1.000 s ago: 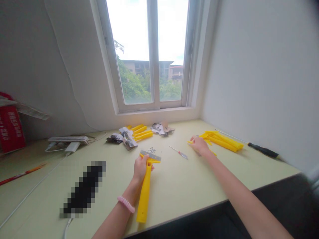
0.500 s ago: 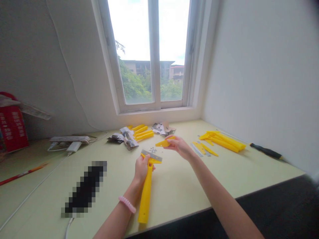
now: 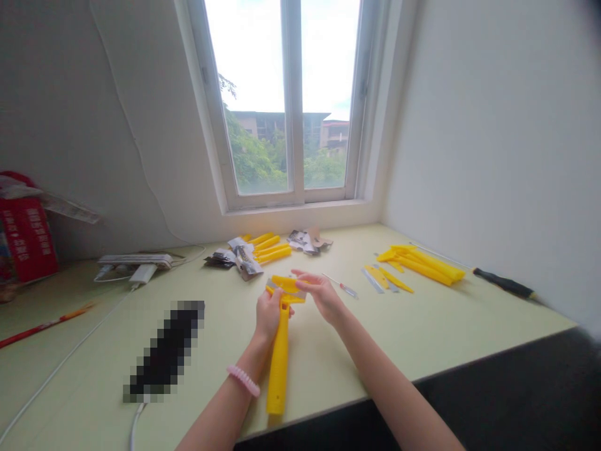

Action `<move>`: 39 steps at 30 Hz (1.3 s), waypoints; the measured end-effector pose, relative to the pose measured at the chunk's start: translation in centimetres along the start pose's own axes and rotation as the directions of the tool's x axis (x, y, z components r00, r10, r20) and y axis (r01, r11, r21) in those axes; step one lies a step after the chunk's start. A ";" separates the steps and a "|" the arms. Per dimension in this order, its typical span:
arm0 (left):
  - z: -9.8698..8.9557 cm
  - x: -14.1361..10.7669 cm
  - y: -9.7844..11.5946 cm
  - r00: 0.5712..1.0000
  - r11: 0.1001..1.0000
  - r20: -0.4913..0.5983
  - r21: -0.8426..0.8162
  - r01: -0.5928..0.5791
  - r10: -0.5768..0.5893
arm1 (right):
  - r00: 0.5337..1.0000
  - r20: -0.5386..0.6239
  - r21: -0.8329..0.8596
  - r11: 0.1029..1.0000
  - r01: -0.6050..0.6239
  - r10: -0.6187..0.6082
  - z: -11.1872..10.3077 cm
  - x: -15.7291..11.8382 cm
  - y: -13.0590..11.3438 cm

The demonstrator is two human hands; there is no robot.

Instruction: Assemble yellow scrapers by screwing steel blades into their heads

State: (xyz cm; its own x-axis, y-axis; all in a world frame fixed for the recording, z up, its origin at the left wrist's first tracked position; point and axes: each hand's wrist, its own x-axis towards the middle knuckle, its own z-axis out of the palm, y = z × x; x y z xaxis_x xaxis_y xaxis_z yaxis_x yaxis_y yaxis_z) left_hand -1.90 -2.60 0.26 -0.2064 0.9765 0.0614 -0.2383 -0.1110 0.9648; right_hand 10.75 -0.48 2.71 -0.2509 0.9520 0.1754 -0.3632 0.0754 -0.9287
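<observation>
My left hand (image 3: pixel 269 314) is closed around the head of a yellow scraper (image 3: pixel 278 369), its long handle pointing down toward the table's front edge. A grey metal blade (image 3: pixel 269 284) lies across the scraper head, mostly covered. Between the fingers of my right hand (image 3: pixel 320 293) is a flat yellow plastic cover (image 3: pixel 284 284), held over the blade at the scraper head. Whether the cover touches the blade cannot be made out. Just right of my right hand lies a small screwdriver (image 3: pixel 346 289) with a clear handle.
Loose blades and yellow covers (image 3: pixel 377 278) lie at right, near yellow scraper handles (image 3: pixel 429 268) and a black-handled screwdriver (image 3: pixel 504 284). Behind my hands are more yellow handles (image 3: pixel 272 252), paper packets (image 3: pixel 246 260) and torn wrappers (image 3: pixel 310 241). A power strip (image 3: pixel 136 260) and a pixelated dark object (image 3: pixel 166 351) are left.
My right hand has moved left and down, bringing the yellow cover over the blade on the scraper head. The small screwdriver, hidden before, now shows. My left hand keeps its hold.
</observation>
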 end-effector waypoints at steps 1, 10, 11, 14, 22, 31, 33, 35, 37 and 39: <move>0.0 0.0 0.0 1.000 1.000 -0.009 -0.004 0.000 0.000 | 0.999 0.005 0.032 0.999 -0.033 0.033 0.0 -0.1 0.1; 0.0 -0.4 0.6 0.997 0.997 -0.055 -0.056 -0.059 0.056 | 0.967 -0.008 0.092 0.963 -0.254 0.256 0.1 -0.1 1.5; 0.0 -0.5 0.6 0.997 0.996 -0.056 -0.064 -0.061 0.058 | 0.966 -0.008 0.088 0.963 -0.255 0.257 0.1 -0.1 1.6; 0.1 -0.5 0.6 0.996 0.995 -0.047 -0.067 -0.075 0.072 | 0.970 -0.022 0.070 0.968 -0.239 0.241 0.2 -0.2 1.6; 0.0 -0.4 0.2 0.996 0.994 -0.046 -0.077 -0.081 0.078 | 0.997 -0.024 0.021 0.997 -0.078 0.078 0.9 -0.3 2.0; 0.5 -0.7 0.9 0.998 0.993 -0.056 -0.114 0.007 -0.013 | 0.994 -0.078 -0.151 0.986 0.069 -0.082 1.1 -0.1 2.6; 0.5 -0.6 0.7 0.998 0.991 -0.050 -0.128 0.025 -0.031 | 0.994 -0.087 -0.148 0.987 0.057 -0.071 1.0 -0.1 2.6; 0.4 -0.4 0.3 0.998 0.981 -0.031 -0.186 0.054 -0.061 | 0.994 -0.094 -0.149 0.988 0.048 -0.063 1.0 -0.1 2.7; 0.2 -0.1 0.1 0.996 0.965 0.001 -0.248 0.083 -0.085 | 0.993 -0.101 -0.148 0.988 0.043 -0.059 0.9 -0.1 2.7; -0.1 0.2 0.2 0.995 0.962 0.037 -0.254 0.097 -0.090 | 0.992 -0.111 -0.146 0.988 0.041 -0.058 0.9 -0.1 2.7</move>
State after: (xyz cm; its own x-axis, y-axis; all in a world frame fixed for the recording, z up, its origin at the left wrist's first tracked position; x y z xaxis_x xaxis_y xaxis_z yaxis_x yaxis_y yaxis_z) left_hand -2.08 -2.42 0.40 -0.1488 0.9887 -0.0163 -0.4907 -0.0595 0.8693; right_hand 8.99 -0.63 0.44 -0.1286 0.9730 0.1917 -0.2383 0.1573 -0.9584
